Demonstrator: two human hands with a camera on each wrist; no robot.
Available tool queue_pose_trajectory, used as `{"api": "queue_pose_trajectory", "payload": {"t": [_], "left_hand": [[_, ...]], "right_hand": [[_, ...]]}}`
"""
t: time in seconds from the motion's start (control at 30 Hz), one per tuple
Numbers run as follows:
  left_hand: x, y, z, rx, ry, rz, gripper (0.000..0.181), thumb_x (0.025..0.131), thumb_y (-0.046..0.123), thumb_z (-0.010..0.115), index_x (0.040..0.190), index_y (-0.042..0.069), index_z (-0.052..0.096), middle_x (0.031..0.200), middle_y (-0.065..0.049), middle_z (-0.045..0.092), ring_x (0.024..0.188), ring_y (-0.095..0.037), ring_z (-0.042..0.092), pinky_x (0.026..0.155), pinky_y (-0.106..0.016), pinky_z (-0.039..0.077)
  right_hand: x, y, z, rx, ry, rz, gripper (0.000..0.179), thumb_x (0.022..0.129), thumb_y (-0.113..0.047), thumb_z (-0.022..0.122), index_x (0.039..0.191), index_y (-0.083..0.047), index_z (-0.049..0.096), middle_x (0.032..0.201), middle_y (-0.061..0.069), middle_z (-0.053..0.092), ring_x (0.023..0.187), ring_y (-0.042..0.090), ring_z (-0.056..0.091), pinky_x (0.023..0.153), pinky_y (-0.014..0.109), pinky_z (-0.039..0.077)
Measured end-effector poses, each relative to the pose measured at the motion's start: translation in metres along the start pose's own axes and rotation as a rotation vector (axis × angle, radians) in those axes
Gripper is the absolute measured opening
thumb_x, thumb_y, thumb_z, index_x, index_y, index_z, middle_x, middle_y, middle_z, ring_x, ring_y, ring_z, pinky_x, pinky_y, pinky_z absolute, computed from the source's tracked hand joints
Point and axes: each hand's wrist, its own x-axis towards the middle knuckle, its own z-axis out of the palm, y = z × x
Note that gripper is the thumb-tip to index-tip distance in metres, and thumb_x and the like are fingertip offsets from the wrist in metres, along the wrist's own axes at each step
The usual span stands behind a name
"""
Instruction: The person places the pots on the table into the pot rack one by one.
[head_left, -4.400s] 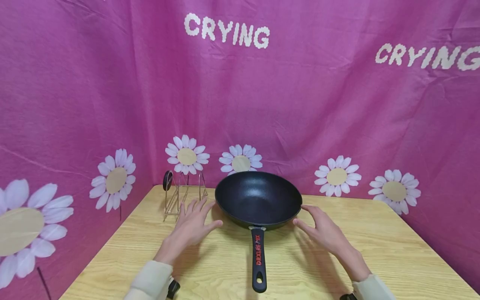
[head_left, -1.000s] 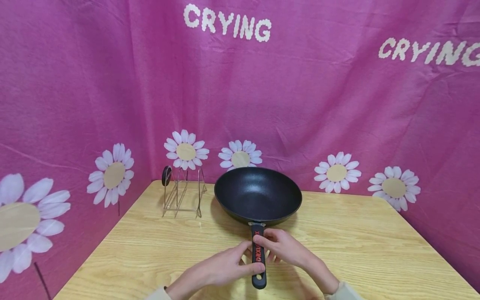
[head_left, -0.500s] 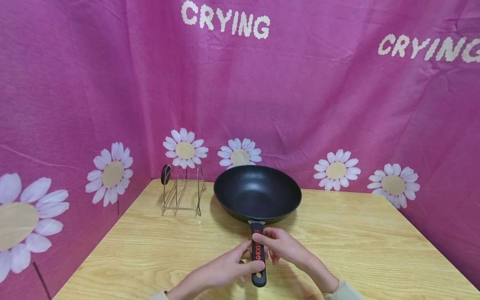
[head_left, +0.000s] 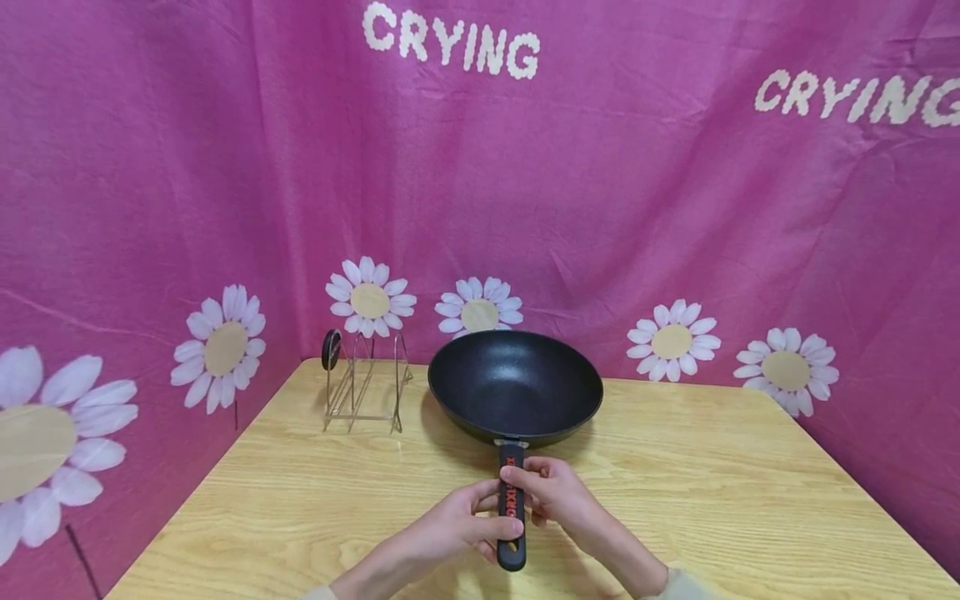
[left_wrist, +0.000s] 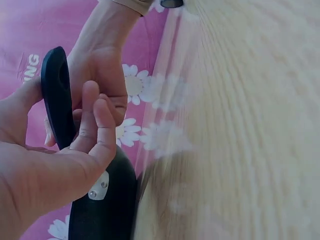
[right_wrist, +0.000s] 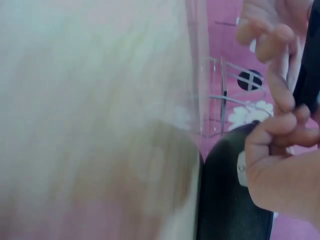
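A black wok [head_left: 517, 387] rests on the wooden table, its handle [head_left: 512, 492] with red lettering pointing toward me. My left hand [head_left: 453, 533] grips the handle near its holed end, thumb across the top and fingers at the side and below. Closer to the bowl, my right hand [head_left: 562, 500] pinches the same handle from the right, thumb on top. In the left wrist view the dark handle [left_wrist: 56, 95] passes between my left thumb and fingers. The right wrist view shows my right fingers [right_wrist: 272, 132] curled at the handle, beside the left hand's fingers.
A wire rack [head_left: 363, 400] with a round black piece [head_left: 332, 350] stands left of the wok at the back of the table [head_left: 712, 483]. Pink cloth [head_left: 600, 208] printed with daisies and lettering hangs behind and at both sides.
From beside the wok's bowl, both hands have come down to the handle and hold it. In the last half second the handle's end has shifted slightly left.
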Motion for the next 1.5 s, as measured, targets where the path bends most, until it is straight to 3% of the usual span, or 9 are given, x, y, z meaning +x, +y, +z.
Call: {"api": "queue_pose_trajectory", "payload": {"t": [0.17,0.4,0.6,0.8,1.03,1.17,1.33,1.5], "left_hand": [[0.001,-0.002,-0.001,-0.084,0.002,-0.012,0.066,0.096,0.015,0.066,0.15,-0.004,0.034,0.134,-0.018,0.061,0.093,-0.012,0.065,0.066,-0.022,0.052],[0.004,-0.004,-0.001,-0.078,0.048,0.004,0.065,0.093,0.012,0.067,0.148,-0.007,0.036,0.136,-0.019,0.059,0.106,-0.017,0.063,0.073,-0.024,0.052],[0.003,-0.008,0.0,-0.075,0.047,0.039,0.06,0.093,0.009,0.066,0.144,-0.008,0.04,0.128,-0.02,0.064,0.102,-0.013,0.064,0.073,-0.022,0.051],[0.002,-0.008,0.002,-0.095,0.05,0.072,0.058,0.092,0.008,0.065,0.143,-0.008,0.041,0.12,-0.012,0.067,0.097,-0.006,0.062,0.071,-0.019,0.048],[0.001,-0.006,0.0,-0.104,0.036,0.087,0.065,0.094,0.009,0.065,0.149,-0.007,0.034,0.13,-0.018,0.063,0.111,-0.012,0.062,0.082,-0.02,0.051],[0.002,-0.006,-0.001,-0.099,0.025,0.116,0.067,0.094,0.008,0.065,0.15,-0.006,0.032,0.133,-0.02,0.06,0.121,-0.02,0.061,0.091,-0.02,0.052],[0.002,-0.005,-0.002,-0.086,0.021,0.142,0.068,0.093,0.007,0.066,0.151,-0.005,0.032,0.132,-0.019,0.061,0.12,-0.02,0.062,0.091,-0.021,0.052],[0.0,-0.002,-0.002,-0.059,0.021,0.166,0.07,0.093,0.007,0.066,0.151,-0.005,0.03,0.134,-0.022,0.059,0.114,-0.013,0.064,0.091,-0.021,0.052]], "right_hand": [[0.001,0.001,0.008,0.044,0.079,-0.002,0.025,0.094,-0.026,0.067,0.096,-0.001,0.065,0.055,-0.01,0.04,0.048,0.005,0.031,0.048,0.022,0.032],[0.0,-0.001,0.011,0.039,0.077,-0.005,0.023,0.095,-0.024,0.066,0.095,-0.001,0.066,0.059,-0.009,0.056,0.049,0.006,0.042,0.048,0.021,0.032],[0.0,-0.001,0.011,0.031,0.095,-0.012,0.023,0.093,-0.023,0.068,0.093,0.0,0.067,0.057,-0.009,0.049,0.048,0.006,0.035,0.048,0.021,0.032],[0.0,-0.004,0.01,0.023,0.108,-0.013,0.027,0.093,-0.025,0.069,0.097,0.001,0.066,0.056,-0.009,0.045,0.048,0.007,0.032,0.048,0.021,0.032],[0.001,-0.008,0.009,-0.001,0.11,-0.044,0.027,0.093,-0.023,0.068,0.099,0.003,0.065,0.06,-0.009,0.052,0.048,0.006,0.033,0.047,0.02,0.032],[0.0,-0.01,0.009,-0.016,0.107,-0.066,0.027,0.092,-0.023,0.068,0.098,0.003,0.065,0.059,-0.009,0.048,0.047,0.005,0.033,0.047,0.02,0.033],[0.001,-0.014,0.008,-0.024,0.108,-0.081,0.027,0.092,-0.024,0.069,0.097,0.001,0.064,0.056,-0.01,0.039,0.048,0.005,0.032,0.048,0.021,0.032],[0.001,-0.018,0.007,-0.04,0.104,-0.105,0.029,0.092,-0.025,0.07,0.099,0.002,0.064,0.057,-0.009,0.041,0.047,0.005,0.034,0.048,0.021,0.033]]}}
